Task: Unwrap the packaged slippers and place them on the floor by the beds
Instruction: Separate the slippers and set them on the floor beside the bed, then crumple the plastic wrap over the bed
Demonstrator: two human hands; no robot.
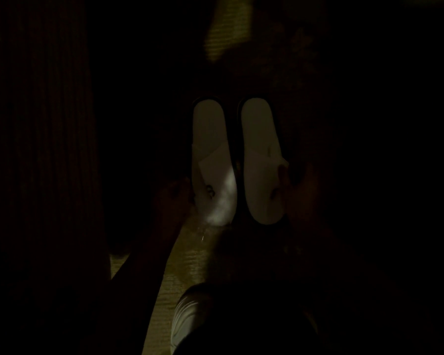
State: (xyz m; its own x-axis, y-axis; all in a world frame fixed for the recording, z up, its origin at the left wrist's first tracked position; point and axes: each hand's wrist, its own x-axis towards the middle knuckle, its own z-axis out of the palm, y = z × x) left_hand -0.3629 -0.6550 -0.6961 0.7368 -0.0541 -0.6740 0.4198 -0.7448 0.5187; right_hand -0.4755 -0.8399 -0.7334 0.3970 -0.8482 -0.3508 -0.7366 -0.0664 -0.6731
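Note:
The scene is very dark. Two white slippers lie side by side on the carpet, toes toward me: the left slipper and the right slipper. My left hand rests against the left slipper's outer toe edge, fingers curled on it. My right hand touches the right slipper's outer edge, thumb on its upper. A faint glint of clear wrapping shows on the floor just below the left slipper's toe.
Ribbed yellowish carpet runs through the middle. A dark vertical mass, perhaps a bed side or drape, fills the left. My white shoe is at the bottom centre. The right side is too dark to read.

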